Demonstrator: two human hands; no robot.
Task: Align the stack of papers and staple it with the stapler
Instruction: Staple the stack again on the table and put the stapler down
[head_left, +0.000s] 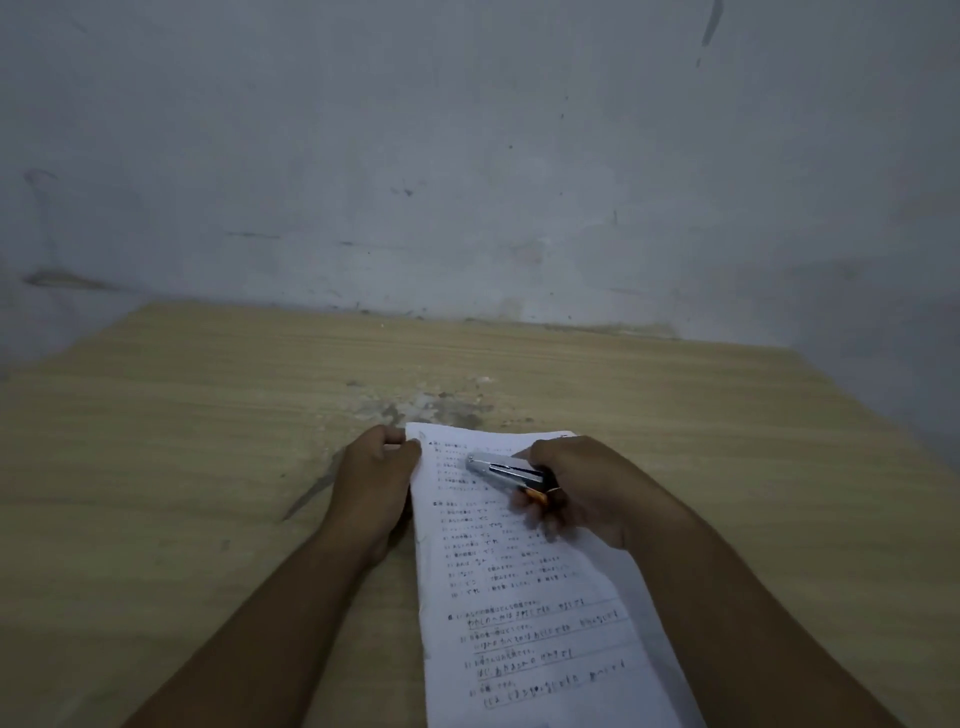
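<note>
A white stack of papers with printed and handwritten lines lies on the wooden table, running from mid-frame to the bottom edge. My left hand grips the stack's far left corner, fingers curled over the edge. My right hand holds a small stapler, silver at the nose, black and orange at the back, above the upper part of the top sheet. The stapler's nose points left toward the far left corner. The hand blurs slightly.
A grey, stained wall rises right behind the table's far edge. A worn, scuffed patch marks the wood just beyond the papers. Bare tabletop spreads to the left and right of the stack.
</note>
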